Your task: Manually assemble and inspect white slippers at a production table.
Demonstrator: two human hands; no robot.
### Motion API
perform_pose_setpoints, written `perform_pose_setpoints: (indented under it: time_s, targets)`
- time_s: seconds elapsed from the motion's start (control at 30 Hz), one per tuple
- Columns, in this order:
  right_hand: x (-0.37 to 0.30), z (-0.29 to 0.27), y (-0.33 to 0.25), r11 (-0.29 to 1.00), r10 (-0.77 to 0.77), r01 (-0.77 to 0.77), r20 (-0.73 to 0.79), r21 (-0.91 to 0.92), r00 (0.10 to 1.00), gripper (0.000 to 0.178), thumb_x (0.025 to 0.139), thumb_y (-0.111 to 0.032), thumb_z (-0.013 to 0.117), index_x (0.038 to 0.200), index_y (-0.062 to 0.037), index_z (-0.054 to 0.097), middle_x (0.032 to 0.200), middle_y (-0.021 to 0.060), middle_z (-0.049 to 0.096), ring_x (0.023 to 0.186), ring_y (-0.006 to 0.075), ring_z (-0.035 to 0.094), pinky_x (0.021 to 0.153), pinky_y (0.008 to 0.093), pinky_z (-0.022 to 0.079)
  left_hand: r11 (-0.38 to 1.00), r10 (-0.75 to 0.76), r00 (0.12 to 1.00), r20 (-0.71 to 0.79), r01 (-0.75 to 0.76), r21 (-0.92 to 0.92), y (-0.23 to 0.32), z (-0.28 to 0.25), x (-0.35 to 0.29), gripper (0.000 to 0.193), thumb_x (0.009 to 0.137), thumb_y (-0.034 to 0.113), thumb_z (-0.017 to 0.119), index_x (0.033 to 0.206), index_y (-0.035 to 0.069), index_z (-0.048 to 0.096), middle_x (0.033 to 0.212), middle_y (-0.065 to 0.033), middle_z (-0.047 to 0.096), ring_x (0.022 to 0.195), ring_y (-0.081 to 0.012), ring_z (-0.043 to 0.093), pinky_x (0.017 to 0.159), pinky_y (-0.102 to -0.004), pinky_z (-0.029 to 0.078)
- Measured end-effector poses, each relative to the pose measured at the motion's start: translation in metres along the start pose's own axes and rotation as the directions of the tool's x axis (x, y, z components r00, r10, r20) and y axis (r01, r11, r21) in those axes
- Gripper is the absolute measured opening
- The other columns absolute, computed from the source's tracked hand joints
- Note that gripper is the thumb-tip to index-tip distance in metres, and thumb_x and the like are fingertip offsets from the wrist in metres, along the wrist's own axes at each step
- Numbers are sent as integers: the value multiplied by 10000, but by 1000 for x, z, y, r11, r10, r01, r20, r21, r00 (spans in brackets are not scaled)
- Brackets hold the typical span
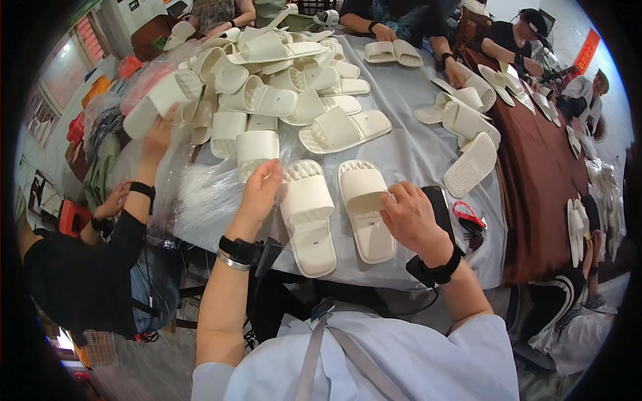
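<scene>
Two cream slide slippers lie side by side in front of me, toes pointing away, each with a small printed mark on its insole. The fingers of my left hand (pixel 261 190) are drawn together at the toe-end edge of the left slipper (pixel 308 217); the fingertips are partly hidden. My right hand (pixel 416 217) has its fingers curled on the strap edge of the right slipper (pixel 366 217). Just beyond my left fingers sits another cream slipper (pixel 257 148). A large heap of cream slippers (pixel 281 73) covers the far left of the table.
The table wears a grey cover (pixel 394 157). Beside my right hand lie a dark phone (pixel 438 212) and a red cord with keys (pixel 471 220). Clear plastic bags (pixel 210 197) are at left. A co-worker's hand (pixel 160 134) holds a slipper there. Others work across and at right.
</scene>
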State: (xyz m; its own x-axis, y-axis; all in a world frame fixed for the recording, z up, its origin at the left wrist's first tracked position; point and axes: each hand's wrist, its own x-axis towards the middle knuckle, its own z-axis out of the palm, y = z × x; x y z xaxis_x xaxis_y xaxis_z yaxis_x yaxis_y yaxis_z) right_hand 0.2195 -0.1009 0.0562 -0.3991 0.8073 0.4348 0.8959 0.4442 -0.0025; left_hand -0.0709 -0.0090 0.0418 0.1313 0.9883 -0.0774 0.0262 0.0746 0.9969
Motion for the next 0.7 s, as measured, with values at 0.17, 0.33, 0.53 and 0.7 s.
perform_pose_setpoints:
  time_s: [0.17,0.33,0.53,0.7]
  targets:
    - [5,6,6,989,145,-144,25,-19,989,299,764,-148,674,1040,-65,598,857,79,586,852,259,576,732,395,480,869,200,977,75,-212,446,-25,-12,-20,477,884,248,665,1258,-10,520,1115,-141,576,923,-206,599,778,-304,497]
    - [8,24,12,980,200,-200,134,-9,971,379,802,-153,638,1154,-54,536,795,97,607,793,308,602,670,434,490,789,213,966,148,-259,558,-29,2,-52,506,842,147,667,1291,-16,501,1202,-152,546,986,-242,593,841,-310,495]
    - [6,34,4,961,262,-271,139,56,955,202,825,-121,573,1015,-63,537,718,139,631,704,350,627,621,462,490,758,262,954,143,-295,581,-37,15,-51,528,810,103,658,1300,-5,493,1213,-169,532,998,-285,588,817,-351,504]
    - [-3,2,19,908,418,-418,4,28,908,242,816,-112,565,1057,-86,559,705,165,639,674,354,642,613,471,489,727,369,929,38,-314,610,-51,6,-39,403,800,49,571,1199,-6,553,1116,-195,578,933,-360,599,806,-407,501]
